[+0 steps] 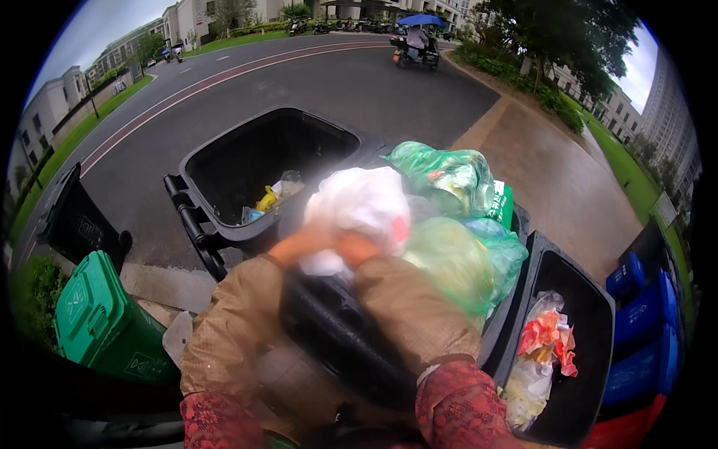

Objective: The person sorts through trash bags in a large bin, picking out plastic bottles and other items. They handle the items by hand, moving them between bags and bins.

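Observation:
Both my hands, blurred, are on a white plastic bag (359, 202) with a pink mark. My left hand (300, 242) grips its lower left side, and my right hand (357, 247) grips it just to the right. Brown sleeve covers reach to my wrists. The bag is over a black wheeled bin, beside green translucent rubbish bags (449, 258) heaped on the right. Another green bag (446, 174) lies behind them. Left of the bag, an open black bin (269, 120) holds yellow and clear plastic litter (269, 197) at its bottom. Mist on the lens veils the middle.
An open black bin (608, 303) at right holds red and clear wrappers (547, 337). Green (95, 308) and black (84, 224) lidded bins stand at left, blue bins (645, 320) at far right. A scooter with a blue canopy (420, 21) and its rider are on the road.

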Available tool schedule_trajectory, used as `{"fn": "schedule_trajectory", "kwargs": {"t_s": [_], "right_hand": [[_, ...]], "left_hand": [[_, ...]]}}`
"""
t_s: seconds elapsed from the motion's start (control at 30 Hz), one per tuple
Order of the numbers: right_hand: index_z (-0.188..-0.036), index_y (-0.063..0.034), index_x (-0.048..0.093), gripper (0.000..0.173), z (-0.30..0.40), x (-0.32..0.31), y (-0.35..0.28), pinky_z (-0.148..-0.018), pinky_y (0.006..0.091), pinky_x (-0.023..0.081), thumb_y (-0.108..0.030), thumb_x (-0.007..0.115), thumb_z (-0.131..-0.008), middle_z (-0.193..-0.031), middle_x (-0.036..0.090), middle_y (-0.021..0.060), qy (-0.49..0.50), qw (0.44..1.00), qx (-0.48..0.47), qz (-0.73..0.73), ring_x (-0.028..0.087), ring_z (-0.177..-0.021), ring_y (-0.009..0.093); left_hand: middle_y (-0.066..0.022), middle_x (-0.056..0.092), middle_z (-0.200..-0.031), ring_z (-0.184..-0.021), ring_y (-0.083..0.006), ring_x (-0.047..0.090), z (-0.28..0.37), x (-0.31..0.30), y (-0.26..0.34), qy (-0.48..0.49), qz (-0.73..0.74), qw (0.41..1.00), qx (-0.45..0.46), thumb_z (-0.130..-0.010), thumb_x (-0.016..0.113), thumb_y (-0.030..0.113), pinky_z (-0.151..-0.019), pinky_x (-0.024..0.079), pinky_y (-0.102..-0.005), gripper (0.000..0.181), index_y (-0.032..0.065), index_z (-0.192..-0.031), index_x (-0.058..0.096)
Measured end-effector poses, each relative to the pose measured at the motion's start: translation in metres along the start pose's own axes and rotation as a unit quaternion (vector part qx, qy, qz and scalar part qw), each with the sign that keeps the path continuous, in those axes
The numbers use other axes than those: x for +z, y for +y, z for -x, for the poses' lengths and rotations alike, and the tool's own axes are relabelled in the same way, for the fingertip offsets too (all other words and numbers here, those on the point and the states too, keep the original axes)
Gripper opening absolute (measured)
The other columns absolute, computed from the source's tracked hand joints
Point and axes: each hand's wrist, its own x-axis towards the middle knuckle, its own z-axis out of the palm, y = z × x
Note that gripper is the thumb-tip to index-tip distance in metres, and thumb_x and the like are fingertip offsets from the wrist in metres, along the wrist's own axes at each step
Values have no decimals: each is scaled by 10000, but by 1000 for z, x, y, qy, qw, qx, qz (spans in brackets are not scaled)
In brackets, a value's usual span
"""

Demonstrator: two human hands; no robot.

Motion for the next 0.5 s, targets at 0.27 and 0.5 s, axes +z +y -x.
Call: {"fn": "schedule_trajectory", "kwargs": {"t_s": [0.27,0.5], "right_hand": [[-1045,0,611,321,54,-92,-67,-766,389,479,-106,513,-758,-1016,597,158,-70,992,81,-65,593,-892,316],[-1066,-114,626,294,251,-316,-6,-792,369,513,-94,590,-775,-1072,614,114,-17,993,39,-114,609,-974,281]], "left_hand": [[-259,-49,-1479,-1388,-318,-50,-75,46,-63,187,-71,978,59,-770,668,498,-1120,57,-343,1140,-96,-1388,-84],[-199,219,-1444,-1308,-247,267,-40,23,-79,79,-16,991,107,-911,544,285,-1058,235,-283,866,-76,-1402,-71]]}}
